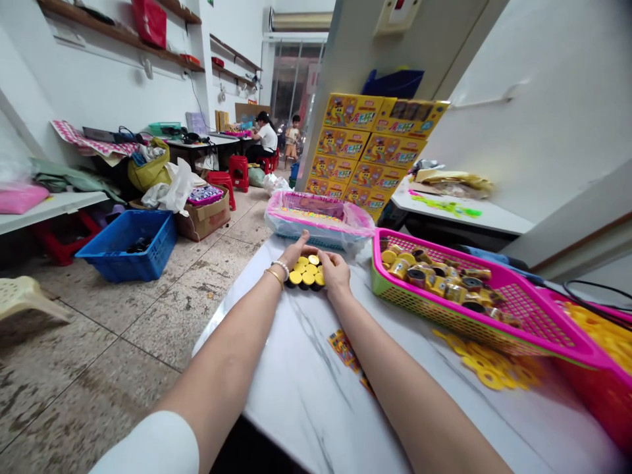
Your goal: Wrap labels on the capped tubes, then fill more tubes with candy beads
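Yellow-topped tubs (pixel 308 270) stand clustered at twelve o'clock on the table (pixel 284 368). Left hand (pixel 295 254), thumb splayed wide, braces their nine o'clock side; right hand (pixel 336 272), fingers curled, flanks three, its grip unclear. Probably light, stiff, slippery; best squeezed together from both sides.

- left arm (pixel 224 342) and right arm (pixel 395 355) stretched forward, forearms converging ahead.
- left hand (pixel 296 251): turned inward, thumb (pixel 305 237) raised.
- right hand (pixel 338 275): fingers bent, pointing toward the left.
- hands near each other, a gap between.
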Demonstrator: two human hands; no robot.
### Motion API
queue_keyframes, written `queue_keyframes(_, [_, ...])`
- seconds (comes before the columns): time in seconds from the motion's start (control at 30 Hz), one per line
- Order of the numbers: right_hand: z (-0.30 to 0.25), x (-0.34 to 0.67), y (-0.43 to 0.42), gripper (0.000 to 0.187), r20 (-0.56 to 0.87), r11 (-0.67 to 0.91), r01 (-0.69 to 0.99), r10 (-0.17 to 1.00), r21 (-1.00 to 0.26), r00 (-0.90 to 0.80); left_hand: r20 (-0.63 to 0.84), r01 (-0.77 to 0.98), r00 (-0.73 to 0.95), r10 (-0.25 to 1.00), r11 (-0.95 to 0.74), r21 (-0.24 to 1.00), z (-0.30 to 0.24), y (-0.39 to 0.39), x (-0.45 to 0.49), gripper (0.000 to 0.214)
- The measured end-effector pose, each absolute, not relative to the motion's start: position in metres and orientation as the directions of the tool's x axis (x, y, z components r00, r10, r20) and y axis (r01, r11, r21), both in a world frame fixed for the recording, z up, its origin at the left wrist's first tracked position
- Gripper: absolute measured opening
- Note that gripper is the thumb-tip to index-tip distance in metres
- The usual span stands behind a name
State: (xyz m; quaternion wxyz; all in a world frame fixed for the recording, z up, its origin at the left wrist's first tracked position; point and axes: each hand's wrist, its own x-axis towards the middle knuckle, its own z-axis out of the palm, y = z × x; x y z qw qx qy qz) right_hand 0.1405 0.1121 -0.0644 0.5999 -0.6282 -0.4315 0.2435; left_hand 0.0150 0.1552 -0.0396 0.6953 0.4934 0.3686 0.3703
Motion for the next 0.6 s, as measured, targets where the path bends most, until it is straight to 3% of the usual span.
queue_keyframes(0.47, [-0.057, 0.140, 0.068, 0.039, 0.157, 0.036, 0.241, 0.847, -0.970, 0.508, -0.250, -0.177, 0.277, 0.928, 0.304, 0.936, -0.045, 0.130, 0.031, 0.069])
queue_keyframes(0.6, [-0.044, 0.145, 0.068, 0.039, 0.159, 0.054, 0.216, 0.848, -0.975, 0.506, -0.275, -0.235, 0.209, 0.939, 0.321, 0.917, -0.037, 0.126, 0.026, 0.074])
